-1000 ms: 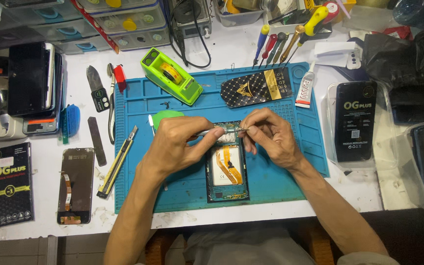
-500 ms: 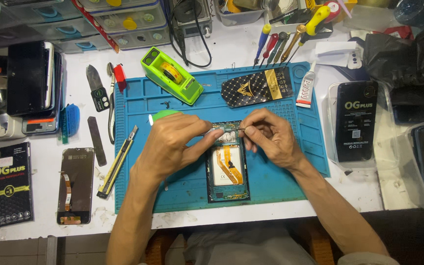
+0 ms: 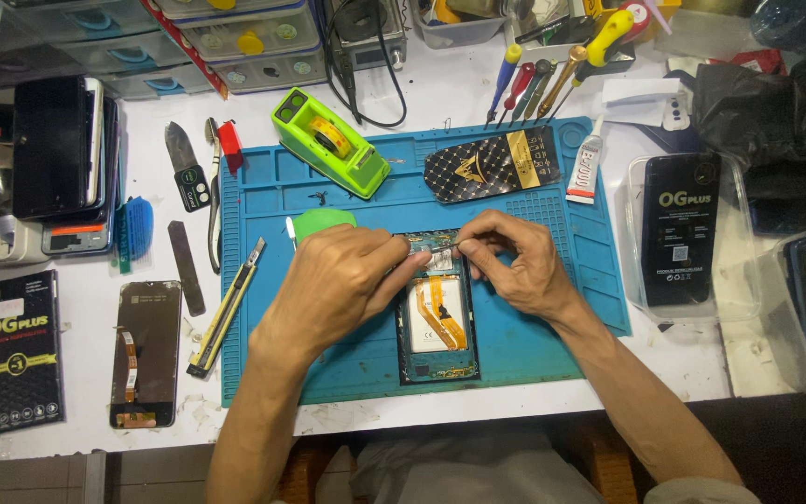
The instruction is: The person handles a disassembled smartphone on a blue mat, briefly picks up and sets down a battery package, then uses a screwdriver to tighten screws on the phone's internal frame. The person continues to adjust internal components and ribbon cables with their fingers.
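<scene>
An opened phone [image 3: 438,327] lies back-up on a blue work mat [image 3: 347,364], showing its battery and orange flex cables. My left hand [image 3: 342,280] rests on the mat beside the phone's upper left, fingertips pressing on its top edge. My right hand [image 3: 515,261] sits over the phone's top right corner and pinches a thin metal tool whose tip touches the upper circuit board. The board under my fingers is mostly hidden.
On the mat: a green tape dispenser [image 3: 328,140], a green pick [image 3: 321,224], a black-and-gold case [image 3: 492,163] and a glue tube [image 3: 586,173]. Left of it lie a utility knife [image 3: 226,308], a loose screen [image 3: 146,353], a black box [image 3: 20,350]. Screwdrivers [image 3: 538,84] stand behind.
Both hands stay at the phone's top edge. My fingertips have shifted only slightly; the phone has not moved.
</scene>
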